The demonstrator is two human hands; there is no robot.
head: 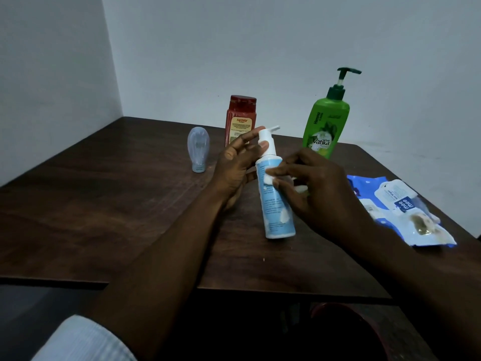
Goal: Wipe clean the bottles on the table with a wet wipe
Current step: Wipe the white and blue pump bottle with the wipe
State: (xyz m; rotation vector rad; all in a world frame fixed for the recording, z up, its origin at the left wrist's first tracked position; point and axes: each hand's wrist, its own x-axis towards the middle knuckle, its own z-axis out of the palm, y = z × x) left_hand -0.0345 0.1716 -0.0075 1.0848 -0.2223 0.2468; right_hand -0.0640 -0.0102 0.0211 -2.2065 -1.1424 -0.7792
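Fingers [250, 134] of the left hand [235, 168] wrap loosely round the neck of the white-and-blue pump bottle [277, 207]: thumb pressed on the white collar, index finger straight along the pump head, the other fingers curled behind. Left of that hand a small clear bottle [198, 149] stands cap-down on the dark wooden table [104, 204]. Behind the hand, red bottle [240, 118] upright, near the far edge. The pump bottle is mid-table, tilted, pump end away from the camera and base toward it; can't tell if the base touches the table. Right hand [315, 186] comes in from the right, fingertips bent, pinching a scrunched white wet wipe [269, 179] against the bottle's upper body. Behind it, green pump bottle [325, 123] upright. Far right, a blue-and-white wipes pack [400, 207] lies flat by the table's edge, flap open. A pale ribbed sleeve [83, 340] shows bottom left.
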